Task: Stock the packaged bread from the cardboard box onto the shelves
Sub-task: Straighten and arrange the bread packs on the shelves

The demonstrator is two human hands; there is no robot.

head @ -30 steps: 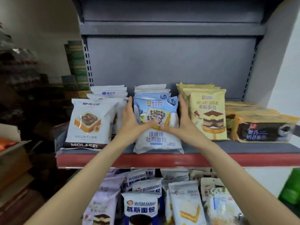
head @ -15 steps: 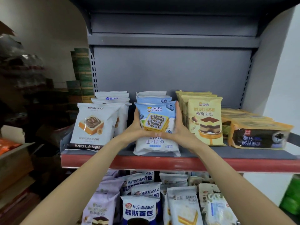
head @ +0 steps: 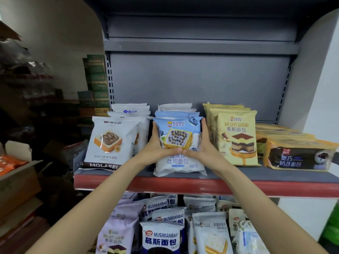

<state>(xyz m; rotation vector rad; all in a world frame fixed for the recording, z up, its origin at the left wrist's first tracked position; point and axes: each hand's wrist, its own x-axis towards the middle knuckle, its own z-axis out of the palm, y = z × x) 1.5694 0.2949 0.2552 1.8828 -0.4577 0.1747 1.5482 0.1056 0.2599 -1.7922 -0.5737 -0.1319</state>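
Observation:
A blue and white XianDu bread pack [head: 178,163] stands at the front of its row on the grey shelf with the red front edge [head: 183,184]. My left hand [head: 156,148] holds its left side and my right hand [head: 203,148] its right side. Both thumbs lie across the front and meet in the middle, while the fingers run up along the pack's edges. More blue packs stand behind it. A cardboard box [head: 18,180] with orange packs inside shows at the left edge.
White Molafei packs [head: 110,143] stand left of the blue row, yellow Mousse packs [head: 238,140] right of it. Dark and yellow packs [head: 297,158] lie flat at the far right. The lower shelf holds several Musimianbao packs [head: 161,237]. Green cartons [head: 97,83] are stacked behind.
My hands moved from the pack's front to its two sides. The pack now stands straighter in its row.

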